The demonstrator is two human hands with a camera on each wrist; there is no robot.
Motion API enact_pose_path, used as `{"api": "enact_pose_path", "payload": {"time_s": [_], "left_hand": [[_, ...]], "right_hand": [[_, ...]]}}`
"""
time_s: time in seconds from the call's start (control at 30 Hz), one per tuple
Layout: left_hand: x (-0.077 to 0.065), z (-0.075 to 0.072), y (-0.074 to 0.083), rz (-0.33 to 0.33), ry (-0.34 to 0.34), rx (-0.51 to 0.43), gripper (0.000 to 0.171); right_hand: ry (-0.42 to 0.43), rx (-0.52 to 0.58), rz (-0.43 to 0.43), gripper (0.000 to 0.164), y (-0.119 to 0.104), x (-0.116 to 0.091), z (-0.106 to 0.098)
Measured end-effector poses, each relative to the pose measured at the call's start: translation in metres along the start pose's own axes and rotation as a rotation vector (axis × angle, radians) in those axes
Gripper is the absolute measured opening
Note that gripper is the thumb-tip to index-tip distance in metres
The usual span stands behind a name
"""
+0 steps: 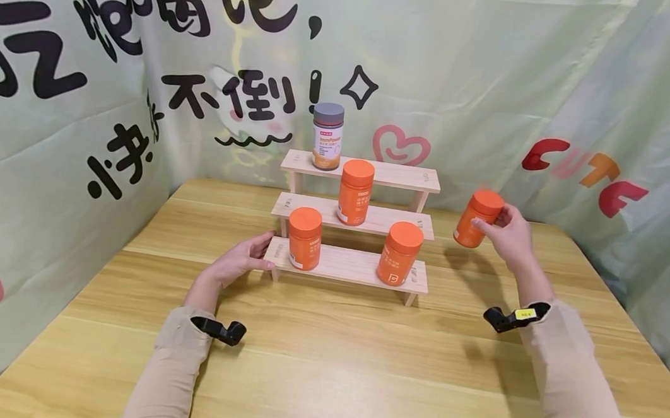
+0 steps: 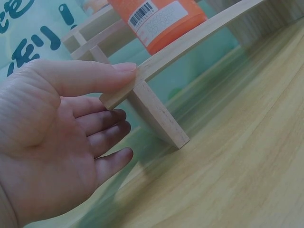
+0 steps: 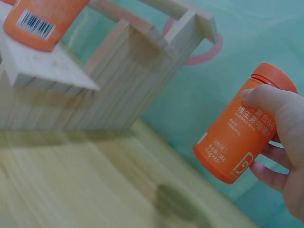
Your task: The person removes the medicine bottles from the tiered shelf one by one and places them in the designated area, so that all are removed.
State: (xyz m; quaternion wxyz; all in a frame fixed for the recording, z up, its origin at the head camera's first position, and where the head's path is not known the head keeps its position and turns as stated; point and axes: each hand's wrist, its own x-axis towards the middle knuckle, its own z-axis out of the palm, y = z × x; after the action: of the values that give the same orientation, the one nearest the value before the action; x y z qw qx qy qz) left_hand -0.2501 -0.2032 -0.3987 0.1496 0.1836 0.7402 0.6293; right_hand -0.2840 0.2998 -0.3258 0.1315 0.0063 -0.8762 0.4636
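My right hand (image 1: pixel 510 234) grips an orange pill bottle (image 1: pixel 478 220) around its upper part, tilted and held above the table, right of a three-step wooden display stand (image 1: pixel 343 262). In the right wrist view, the thumb lies across the label of this bottle (image 3: pixel 237 130). At the stand's left end, my left hand (image 1: pixel 244 259) holds the lowest step, thumb on top and fingers below the board, as the left wrist view shows. Two orange bottles, one left (image 1: pixel 305 239) and one right (image 1: pixel 399 253), stand on that step. Another orange bottle (image 1: pixel 355 192) stands on the middle step.
On the top step, toward its left, stands a grey-capped bottle (image 1: pixel 327 136). The stand rests on a wood-grain table (image 1: pixel 327 360). Behind and beside the table hangs a pale green printed cloth (image 1: pixel 467 64). Each wrist wears a small black camera, on the left (image 1: pixel 220 330) and right (image 1: pixel 514 316).
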Motion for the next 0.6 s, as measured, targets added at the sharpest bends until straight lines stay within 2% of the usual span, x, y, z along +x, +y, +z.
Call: {"api": "enact_pose_path", "payload": {"time_s": [0.17,0.6], "left_hand": [[0.000,0.000,0.000,-0.006,0.003,0.003,0.086],[0.000,0.001,0.000,-0.002,0.006,0.003,0.086]], "right_hand": [[0.016,-0.024,0.002,0.069,0.016,-0.005,0.006],[0.030,-0.003,0.019,0.064,0.045,-0.008,0.025]]}}
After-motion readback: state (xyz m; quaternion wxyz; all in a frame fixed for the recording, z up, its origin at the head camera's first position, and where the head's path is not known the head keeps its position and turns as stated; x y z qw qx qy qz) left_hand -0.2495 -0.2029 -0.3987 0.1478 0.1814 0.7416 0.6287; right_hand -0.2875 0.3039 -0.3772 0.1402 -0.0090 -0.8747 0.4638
